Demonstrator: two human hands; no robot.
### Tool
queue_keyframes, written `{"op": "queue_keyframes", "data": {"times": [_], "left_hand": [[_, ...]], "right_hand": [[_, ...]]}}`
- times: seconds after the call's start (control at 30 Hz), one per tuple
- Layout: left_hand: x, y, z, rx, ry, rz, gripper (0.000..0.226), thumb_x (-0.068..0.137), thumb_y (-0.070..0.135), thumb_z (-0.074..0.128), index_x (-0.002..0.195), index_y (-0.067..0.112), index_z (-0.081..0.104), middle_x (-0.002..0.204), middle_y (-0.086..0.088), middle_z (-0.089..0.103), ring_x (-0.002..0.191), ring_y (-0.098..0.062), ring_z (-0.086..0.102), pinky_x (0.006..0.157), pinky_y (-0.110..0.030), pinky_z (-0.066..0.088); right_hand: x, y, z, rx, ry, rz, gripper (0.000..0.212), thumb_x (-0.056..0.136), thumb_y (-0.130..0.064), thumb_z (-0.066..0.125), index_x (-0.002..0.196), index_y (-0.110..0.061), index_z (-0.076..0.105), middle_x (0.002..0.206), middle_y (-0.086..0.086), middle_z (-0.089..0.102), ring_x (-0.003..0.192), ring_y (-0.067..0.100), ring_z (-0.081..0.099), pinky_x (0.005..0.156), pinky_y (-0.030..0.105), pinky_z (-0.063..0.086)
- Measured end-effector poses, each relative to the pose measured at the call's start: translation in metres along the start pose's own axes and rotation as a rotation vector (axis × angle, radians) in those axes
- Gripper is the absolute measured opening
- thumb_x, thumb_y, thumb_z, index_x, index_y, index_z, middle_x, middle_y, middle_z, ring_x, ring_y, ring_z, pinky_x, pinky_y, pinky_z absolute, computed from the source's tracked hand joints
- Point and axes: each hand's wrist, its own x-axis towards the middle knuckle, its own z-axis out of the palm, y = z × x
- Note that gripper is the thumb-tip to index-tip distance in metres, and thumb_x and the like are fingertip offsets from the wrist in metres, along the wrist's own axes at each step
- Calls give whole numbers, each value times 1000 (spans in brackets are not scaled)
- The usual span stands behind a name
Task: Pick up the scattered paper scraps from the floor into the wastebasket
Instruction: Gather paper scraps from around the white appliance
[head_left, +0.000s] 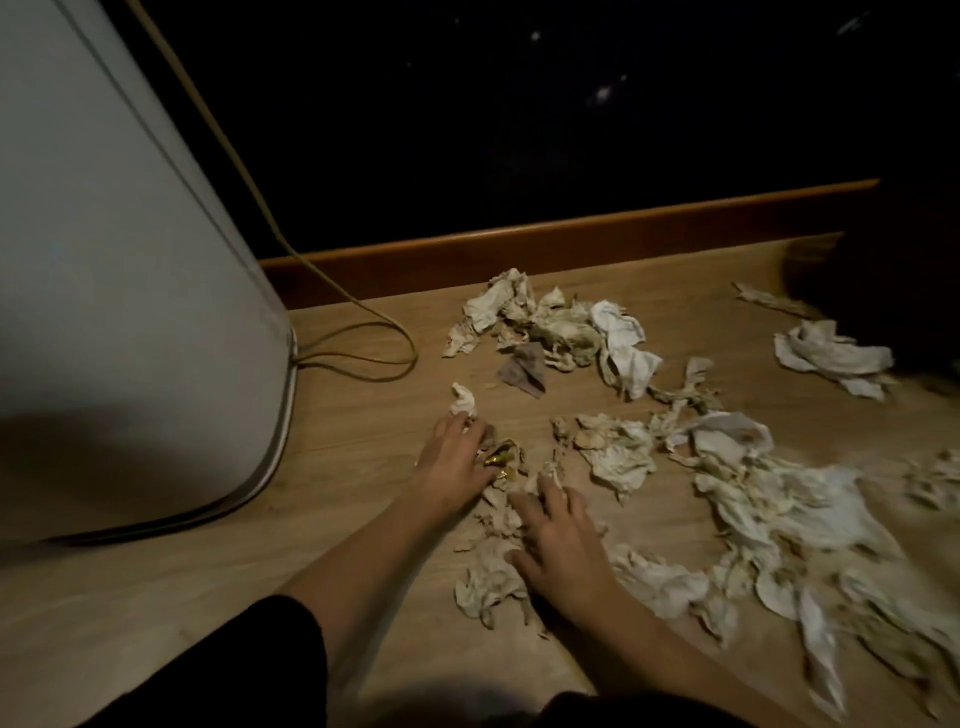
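Left hand (457, 462) and right hand (561, 540) lie spread, gripping nothing, on crumpled paper scraps (618, 452) littering the floor (363, 431); light, soft, they should bunch by the handful.

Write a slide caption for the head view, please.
Left hand and right hand touch crumpled paper scraps strewn over a wooden floor beside a white object.
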Motion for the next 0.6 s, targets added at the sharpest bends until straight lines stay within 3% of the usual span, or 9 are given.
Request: {"op": "queue_keyframes", "data": {"times": [0.1,0.17,0.3,0.4,0.5,0.57,0.6], "left_hand": [[-11,5,5,14,30,80,35,81,10,57,116,16,53,125,-7,52,116,-29,41,96,-36,37],[-13,8,6,-31,40,88,33,78,2,55,108,13,59,116,-10,59,108,-30,46,90,-34,40],[-4,19,-9,-238,155,-44,9,75,3,60,80,10,58,87,-9,63,83,-26,57,66,-30,40],[12,32,-24,-243,207,-7,12,71,0,60,78,10,59,87,-11,65,84,-26,57,74,-38,47],[21,50,-30,-205,216,44,13,70,-2,61,78,9,58,88,-11,65,85,-25,56,74,-36,44],[20,58,-27,-146,192,58,13,71,-3,59,79,7,58,87,-12,64,84,-26,55,69,-33,41],[17,59,-24,-121,175,65,13,70,-4,58,79,6,57,86,-13,63,83,-27,55,67,-32,39]], "right_hand": [[-9,3,14,39,117,-81,37,80,-14,62,116,-22,54,126,9,51,106,29,47,81,38,49],[-8,10,16,65,156,-118,30,76,-2,60,103,-16,61,108,9,57,94,29,52,69,36,48],[9,33,-19,139,308,-87,24,80,1,58,99,-11,66,103,9,58,96,28,48,72,32,42],[38,62,-54,103,472,47,26,80,-3,63,105,-10,66,108,10,59,100,28,45,78,34,41],[60,88,-62,-25,301,103,30,85,-15,60,116,-15,61,124,11,52,116,34,39,95,44,40],[59,93,-53,-31,170,110,36,87,-14,58,123,-18,55,129,12,47,122,36,36,100,45,38],[54,92,-46,-11,183,122,38,85,-9,57,123,-17,55,127,13,49,122,37,37,98,45,39]]}}
